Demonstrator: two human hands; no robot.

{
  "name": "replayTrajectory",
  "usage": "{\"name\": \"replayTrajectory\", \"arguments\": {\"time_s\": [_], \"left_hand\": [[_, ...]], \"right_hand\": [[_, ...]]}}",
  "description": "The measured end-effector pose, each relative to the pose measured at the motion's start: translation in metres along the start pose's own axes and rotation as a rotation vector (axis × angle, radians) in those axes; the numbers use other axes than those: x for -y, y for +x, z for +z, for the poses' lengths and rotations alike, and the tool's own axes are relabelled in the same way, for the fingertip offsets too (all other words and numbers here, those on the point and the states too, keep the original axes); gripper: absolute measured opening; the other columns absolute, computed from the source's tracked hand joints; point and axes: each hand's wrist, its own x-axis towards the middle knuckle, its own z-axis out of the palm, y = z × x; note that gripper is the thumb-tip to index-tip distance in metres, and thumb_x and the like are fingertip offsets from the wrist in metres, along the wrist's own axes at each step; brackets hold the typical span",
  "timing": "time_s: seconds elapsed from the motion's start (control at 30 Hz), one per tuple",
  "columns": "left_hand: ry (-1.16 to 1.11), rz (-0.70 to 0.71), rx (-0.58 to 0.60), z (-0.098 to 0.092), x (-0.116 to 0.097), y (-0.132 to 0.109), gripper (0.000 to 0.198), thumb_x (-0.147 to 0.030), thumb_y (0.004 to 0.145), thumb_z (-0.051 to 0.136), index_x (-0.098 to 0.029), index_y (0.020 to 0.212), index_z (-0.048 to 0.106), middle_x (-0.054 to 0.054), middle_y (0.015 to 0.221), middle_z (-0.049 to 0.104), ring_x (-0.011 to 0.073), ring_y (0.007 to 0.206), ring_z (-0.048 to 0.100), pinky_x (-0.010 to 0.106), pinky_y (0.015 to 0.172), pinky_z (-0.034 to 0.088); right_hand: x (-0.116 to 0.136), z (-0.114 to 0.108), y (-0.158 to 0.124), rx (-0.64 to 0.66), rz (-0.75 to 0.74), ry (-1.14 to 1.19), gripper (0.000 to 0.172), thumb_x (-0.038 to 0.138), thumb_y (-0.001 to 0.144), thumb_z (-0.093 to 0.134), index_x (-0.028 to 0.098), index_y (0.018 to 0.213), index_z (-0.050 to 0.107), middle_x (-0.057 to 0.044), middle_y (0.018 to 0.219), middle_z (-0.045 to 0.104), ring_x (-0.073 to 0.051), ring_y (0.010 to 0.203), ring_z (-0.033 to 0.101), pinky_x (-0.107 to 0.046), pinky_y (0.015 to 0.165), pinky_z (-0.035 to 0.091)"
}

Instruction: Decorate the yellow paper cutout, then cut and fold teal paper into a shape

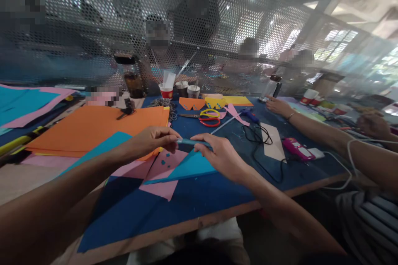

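My left hand (158, 137) and my right hand (217, 153) both pinch a rolled strip of teal paper (191, 142), held level between them just above the table. Each hand's fingers are closed on one end of the roll. Under the hands lies a teal paper triangle (186, 167) on top of pink paper sheets (161, 174), which rest on the dark blue table cover (186, 207).
A stack of orange paper (93, 128) lies at left, with a teal sheet (105, 145) over its near edge. Red and yellow scissors (209, 118), paper cups (166, 90), cut orange and yellow shapes (202, 102) and a glue gun with black cord (251, 116) sit farther back. Another person's arm (311, 128) reaches in from the right.
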Motion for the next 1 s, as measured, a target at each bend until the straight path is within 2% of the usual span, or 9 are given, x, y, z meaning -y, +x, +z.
{"name": "replayTrajectory", "arguments": {"time_s": [0.07,0.17,0.4,0.5,0.57,0.67,0.73,0.83,1.0], "left_hand": [[0.012,-0.015,0.05,0.0,-0.002,-0.001,0.039,-0.058,0.09,0.072,-0.021,0.101,0.076,0.003,0.08,0.077,0.0183,0.072,0.073,0.032,0.073,0.059],[0.028,-0.011,0.04,0.0,-0.004,-0.003,0.038,-0.056,0.09,0.073,-0.02,0.1,0.075,0.003,0.08,0.077,0.0179,0.072,0.072,0.031,0.071,0.058],[0.043,0.007,-0.059,-0.003,-0.007,-0.002,0.035,-0.055,0.086,0.076,-0.021,0.098,0.076,0.002,0.079,0.078,0.0191,0.073,0.074,0.034,0.075,0.06],[0.067,0.004,-0.073,-0.003,-0.007,-0.001,0.037,-0.056,0.086,0.076,-0.021,0.098,0.075,0.002,0.078,0.078,0.0195,0.073,0.074,0.036,0.077,0.062],[0.065,0.017,-0.087,-0.002,-0.005,0.0,0.039,-0.057,0.085,0.076,-0.02,0.099,0.075,0.003,0.08,0.078,0.0196,0.074,0.074,0.038,0.078,0.063],[0.063,0.013,-0.153,-0.005,0.001,0.005,0.045,-0.06,0.083,0.076,-0.019,0.101,0.074,0.005,0.084,0.08,0.0215,0.078,0.076,0.04,0.082,0.064],[0.098,-0.007,-0.225,-0.014,0.006,0.008,0.048,-0.06,0.083,0.075,-0.018,0.105,0.072,0.008,0.09,0.081,0.0231,0.084,0.077,0.041,0.086,0.063],[0.193,-0.02,-0.381,-0.039,0.012,0.011,0.042,-0.054,0.09,0.069,-0.015,0.107,0.067,0.009,0.099,0.082,0.0219,0.092,0.077,0.038,0.091,0.061],[0.464,-0.073,-0.634,-0.08,0.019,0.01,0.028,-0.042,0.091,0.071,-0.016,0.101,0.063,-0.002,0.09,0.081,0.0197,0.093,0.074,0.027,0.085,0.053]], "right_hand": [[0.0,0.0,0.002,0.006,-0.002,-0.014,0.022,0.018,0.104,0.059,0.021,0.123,0.071,-0.003,0.109,0.08,-0.017,0.098,0.073,-0.028,0.088,0.05],[0.0,0.002,0.005,0.005,0.002,-0.021,0.022,0.016,0.102,0.061,0.021,0.121,0.071,-0.003,0.113,0.079,-0.016,0.097,0.072,-0.027,0.086,0.05],[-0.004,0.007,0.017,-0.006,0.076,0.125,0.022,0.014,0.099,0.058,0.021,0.115,0.072,0.001,0.089,0.077,-0.013,0.073,0.069,-0.025,0.069,0.05],[-0.01,0.011,0.023,0.003,0.105,0.21,0.02,0.016,0.099,0.058,0.02,0.115,0.07,0.001,0.087,0.077,-0.012,0.069,0.069,-0.024,0.067,0.052],[-0.014,0.012,0.026,0.002,0.083,0.196,0.018,0.02,0.1,0.06,0.02,0.115,0.069,-0.001,0.093,0.078,-0.015,0.077,0.073,-0.027,0.074,0.055],[-0.019,0.008,0.026,-0.105,-0.026,0.023,0.027,0.031,0.103,0.065,0.02,0.128,0.066,-0.009,0.122,0.076,-0.023,0.113,0.071,-0.039,0.099,0.055],[-0.022,0.002,0.023,-0.237,-0.089,-0.107,0.037,0.037,0.104,0.065,0.021,0.137,0.061,-0.012,0.139,0.068,-0.028,0.133,0.061,-0.046,0.113,0.047],[-0.024,-0.009,0.015,-0.37,-0.116,-0.166,0.031,0.036,0.107,0.06,0.023,0.135,0.061,-0.012,0.14,0.066,-0.028,0.136,0.058,-0.047,0.115,0.046],[-0.026,-0.023,-0.008,-0.339,-0.102,-0.213,0.02,0.028,0.105,0.061,0.026,0.125,0.065,-0.009,0.127,0.07,-0.028,0.123,0.064,-0.046,0.106,0.051]]}}
